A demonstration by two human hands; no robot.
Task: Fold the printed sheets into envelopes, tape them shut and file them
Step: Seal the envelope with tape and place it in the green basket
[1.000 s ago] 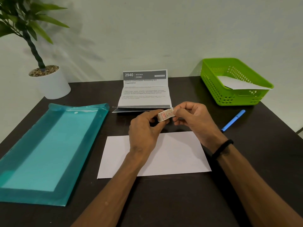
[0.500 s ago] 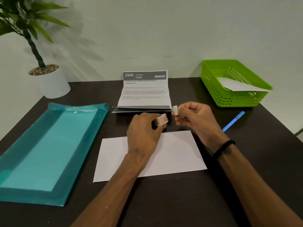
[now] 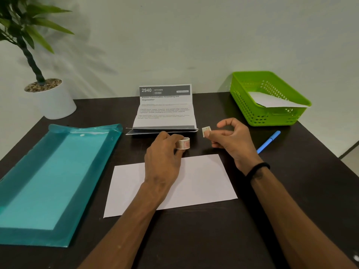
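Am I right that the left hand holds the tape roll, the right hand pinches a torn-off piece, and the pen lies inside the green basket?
Not quite. In the head view the blue pen lies on the table, in front of the green basket, not inside it. The left hand does hold the tape roll, and the right hand pinches the torn-off piece.

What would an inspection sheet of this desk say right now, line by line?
Surface: dark table, against a pale wall.
Job's things: white folded sheet lying flat near the person; printed sheet propped behind it; tape roll; torn tape piece; teal folder at left; green basket holding white paper.
Clutter: blue pen; potted plant.
Hands: left hand grips the tape roll; right hand pinches the tape piece.
Cables: nothing seen.
Surroundings: bare wall; a black band on the right wrist.
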